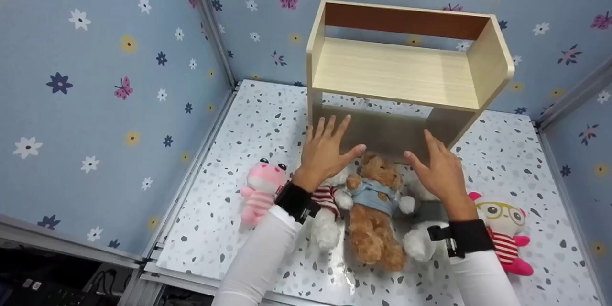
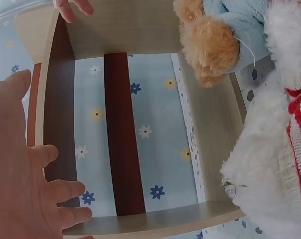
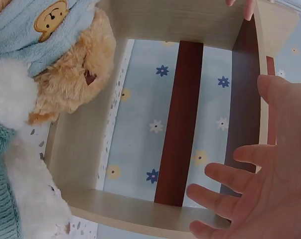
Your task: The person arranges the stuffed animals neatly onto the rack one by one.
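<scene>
A light wood two-level shelf (image 1: 392, 69) stands toward the back of the table. My left hand (image 1: 325, 153), fingers spread, is before its lower left side; my right hand (image 1: 440, 172) is likewise spread before its lower right side. Both hands hold nothing; whether they touch the wood I cannot tell. Between my wrists lies a brown teddy bear (image 1: 375, 196) in a blue top, its head by the shelf's lower compartment. A white plush toy (image 2: 265, 164) in a red-striped sweater lies partly under my left arm. Another white plush toy (image 3: 33, 174), in a teal knit, is partly covered by my right arm.
Left of my left wrist is a pink frog-like plush (image 1: 263, 189) with stripes. A pink and white plush (image 1: 504, 217) with yellow glasses lies beyond my right wrist. Blue flowered walls (image 1: 267, 19) border the speckled white table (image 1: 210, 201); a metal frame edges it.
</scene>
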`<state>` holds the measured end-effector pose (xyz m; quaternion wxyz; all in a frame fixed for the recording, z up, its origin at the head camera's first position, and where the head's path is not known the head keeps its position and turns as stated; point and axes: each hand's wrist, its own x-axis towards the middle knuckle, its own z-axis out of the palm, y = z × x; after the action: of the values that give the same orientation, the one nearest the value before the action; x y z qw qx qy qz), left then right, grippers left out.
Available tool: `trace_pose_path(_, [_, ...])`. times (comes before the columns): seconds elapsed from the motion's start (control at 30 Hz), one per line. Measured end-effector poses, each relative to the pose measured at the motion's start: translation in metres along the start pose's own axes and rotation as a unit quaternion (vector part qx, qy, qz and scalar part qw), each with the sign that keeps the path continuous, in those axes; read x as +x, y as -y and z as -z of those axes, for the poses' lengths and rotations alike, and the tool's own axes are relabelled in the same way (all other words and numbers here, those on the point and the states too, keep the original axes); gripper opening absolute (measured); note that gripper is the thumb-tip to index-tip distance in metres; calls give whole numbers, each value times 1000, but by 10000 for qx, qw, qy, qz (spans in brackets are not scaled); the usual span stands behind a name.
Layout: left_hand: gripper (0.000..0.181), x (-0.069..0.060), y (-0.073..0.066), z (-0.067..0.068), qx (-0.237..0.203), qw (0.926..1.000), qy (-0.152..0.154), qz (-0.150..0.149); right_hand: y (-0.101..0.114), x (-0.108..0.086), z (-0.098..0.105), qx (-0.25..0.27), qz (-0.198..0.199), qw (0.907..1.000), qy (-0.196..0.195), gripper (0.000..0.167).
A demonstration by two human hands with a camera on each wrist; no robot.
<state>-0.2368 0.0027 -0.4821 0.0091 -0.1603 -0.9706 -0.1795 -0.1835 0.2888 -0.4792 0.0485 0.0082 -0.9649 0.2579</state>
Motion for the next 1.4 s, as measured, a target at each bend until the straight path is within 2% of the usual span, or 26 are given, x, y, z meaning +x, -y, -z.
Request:
trace_pose_path(0.17, [86, -14, -3, -7, -262, 9994, 234, 11, 3, -9, -5, 135, -112, 9996, 226, 86])
trace_pose_path(0.33, [81, -23, -8, -14, -475, 9984, 278, -156, 4, -18, -12, 385, -76, 9987, 332, 79])
trace_pose_path(0.53, [65, -28, -16, -19, -569, 9972, 419, -255, 8, -27, -18, 556, 1, 9978, 370, 69])
trace_pose_path(0.67, [57, -30, -18, -25, -639, 9964, 475, -295, 12, -30, -19, 639, 44, 9971, 422, 55])
trace_pose_path(0.83, [57, -33, -18, -30, -844, 9942, 560, -353, 16, -35, -25, 595, -6, 9967, 560, 41])
trace_pose_path(0.97, [58, -37, -18, -36, -939, 9930, 620, -366, 19, -42, -30, 593, -11, 9959, 678, 38])
trace_pose_path(1.2, [56, -39, -18, -47, -865, 9933, 725, -246, 20, -51, -41, 686, -153, 9932, 933, 42])
trace_pose_path(1.4, [60, -39, -18, -55, -864, 9917, 951, -32, 20, -58, -54, 753, -297, 9912, 1052, 35])
